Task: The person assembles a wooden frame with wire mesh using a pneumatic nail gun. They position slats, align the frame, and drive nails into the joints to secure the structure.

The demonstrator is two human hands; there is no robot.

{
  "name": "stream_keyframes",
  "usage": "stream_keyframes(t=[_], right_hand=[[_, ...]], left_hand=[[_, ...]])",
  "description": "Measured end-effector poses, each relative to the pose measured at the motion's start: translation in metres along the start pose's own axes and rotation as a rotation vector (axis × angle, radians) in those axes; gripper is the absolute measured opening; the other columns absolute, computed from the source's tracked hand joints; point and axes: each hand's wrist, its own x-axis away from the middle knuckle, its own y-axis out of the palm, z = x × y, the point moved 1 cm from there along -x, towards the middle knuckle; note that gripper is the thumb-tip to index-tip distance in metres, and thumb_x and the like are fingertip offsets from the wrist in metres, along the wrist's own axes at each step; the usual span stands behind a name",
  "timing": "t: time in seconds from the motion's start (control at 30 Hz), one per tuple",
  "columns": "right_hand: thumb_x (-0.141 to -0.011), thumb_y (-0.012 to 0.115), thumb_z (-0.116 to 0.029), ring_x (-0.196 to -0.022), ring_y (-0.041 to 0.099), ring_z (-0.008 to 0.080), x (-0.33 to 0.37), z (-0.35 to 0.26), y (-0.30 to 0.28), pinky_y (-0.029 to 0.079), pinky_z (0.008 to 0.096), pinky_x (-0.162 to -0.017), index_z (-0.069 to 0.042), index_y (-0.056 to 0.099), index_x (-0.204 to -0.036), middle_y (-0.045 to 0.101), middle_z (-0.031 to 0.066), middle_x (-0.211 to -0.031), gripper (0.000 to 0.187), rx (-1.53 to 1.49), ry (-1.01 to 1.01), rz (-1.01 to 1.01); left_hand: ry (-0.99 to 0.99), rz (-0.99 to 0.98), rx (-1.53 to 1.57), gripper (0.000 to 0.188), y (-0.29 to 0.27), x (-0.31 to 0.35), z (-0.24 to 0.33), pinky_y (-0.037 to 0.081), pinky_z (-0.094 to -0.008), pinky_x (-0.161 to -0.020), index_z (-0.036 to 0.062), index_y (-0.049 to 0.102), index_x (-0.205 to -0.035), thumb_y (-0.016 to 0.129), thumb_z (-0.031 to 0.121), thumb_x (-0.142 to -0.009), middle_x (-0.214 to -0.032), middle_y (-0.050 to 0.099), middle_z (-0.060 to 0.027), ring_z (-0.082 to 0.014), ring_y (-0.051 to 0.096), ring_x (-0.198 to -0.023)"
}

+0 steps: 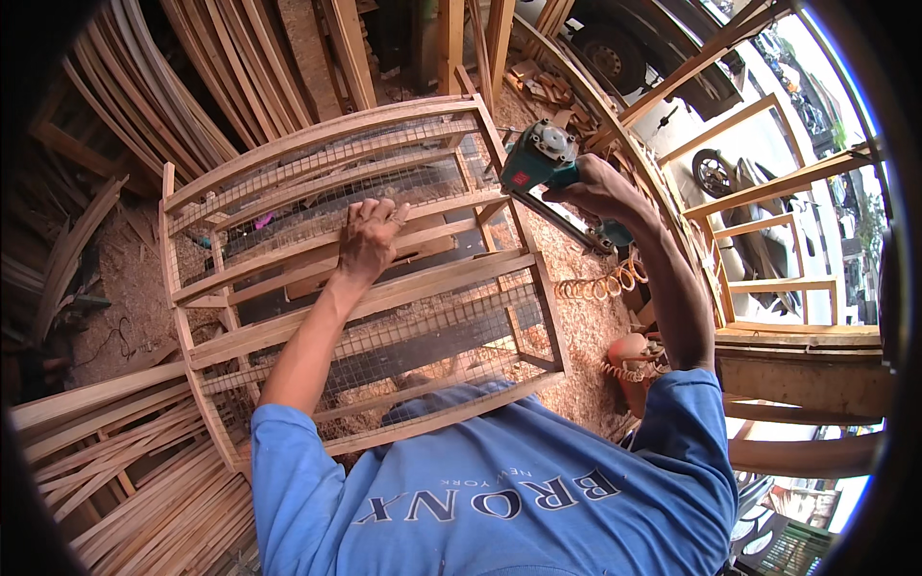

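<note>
A wooden frame (365,324) of slats and wire mesh stretches out before me like a cage. Over one of its middle slats (279,248) my left hand (371,237) is closed, knuckles up. My right hand (605,192) grips the handle of a green and black nail gun (540,158), held at the frame's far right corner. The gun's nose is by the right end post; whether it touches the wood I cannot tell. An orange coiled air hose (605,285) hangs below the gun. A flat board (408,248) shows beneath the slats near my left hand.
Long wood strips (192,67) lean at the far left, and more strips (144,451) lie stacked at the near left. Wood shavings (125,278) cover the floor. An orange-red rounded object (631,352) sits right of the frame. Wooden posts (740,206) and a motorcycle (759,192) are beyond.
</note>
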Motion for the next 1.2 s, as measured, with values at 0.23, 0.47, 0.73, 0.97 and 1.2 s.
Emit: stream_keyframes(t=[0.23,0.47,0.73,0.97,1.2], right_hand=[[-0.089,0.078,-0.031,-0.064,0.056,0.0110,0.040,0.005,-0.002,0.045,0.0326,-0.060,-0.003,0.070,-0.105,0.063,0.0022,-0.073,0.033,-0.019,-0.097,0.213],[-0.087,0.081,-0.036,-0.048,0.046,0.0074,0.116,0.034,0.023,0.034,0.0274,-0.048,-0.005,0.070,-0.097,0.055,-0.0036,-0.059,0.035,-0.015,0.221,0.394],[-0.089,0.080,-0.033,-0.051,0.044,0.0069,0.152,0.079,0.071,0.032,0.0274,-0.048,-0.005,0.069,-0.101,0.055,-0.0031,-0.063,0.032,-0.173,0.335,0.467],[-0.089,0.079,-0.028,-0.058,0.047,0.0073,0.166,0.026,0.080,0.036,0.0285,-0.053,-0.001,0.071,-0.111,0.059,-0.0028,-0.070,0.036,-0.248,0.382,0.434],[-0.087,0.081,-0.032,-0.056,0.055,0.0086,0.157,-0.034,0.069,0.042,0.0294,-0.052,-0.003,0.071,-0.098,0.063,0.0001,-0.066,0.033,-0.116,0.237,0.571]], left_hand=[[-0.022,-0.044,0.033,0.038,-0.002,-0.001,0.001,0.046,-0.0396,-0.088,0.0095,0.076,-0.120,0.069,0.000,-0.083,-0.099,0.064,-0.0052,-0.0246,0.060,-0.096],[-0.202,0.001,-0.027,0.032,-0.088,0.068,-0.062,0.048,-0.0407,-0.092,0.0099,0.078,-0.116,0.079,0.012,-0.084,-0.103,0.068,-0.0044,-0.0236,0.064,-0.102],[-0.326,-0.071,-0.122,0.025,-0.153,0.143,-0.130,0.050,-0.0425,-0.094,0.0169,0.081,-0.111,0.080,0.016,-0.085,-0.102,0.071,-0.0052,-0.0241,0.066,-0.101],[-0.189,0.043,-0.207,0.035,-0.157,0.168,-0.152,0.048,-0.0385,-0.089,0.0281,0.081,-0.115,0.080,0.012,-0.084,-0.102,0.073,-0.0052,-0.0216,0.065,-0.098],[-0.085,0.060,-0.137,0.042,-0.152,0.173,-0.165,0.044,-0.0373,-0.084,0.0223,0.080,-0.120,0.078,0.006,-0.081,-0.097,0.069,-0.0015,-0.0218,0.062,-0.093]])
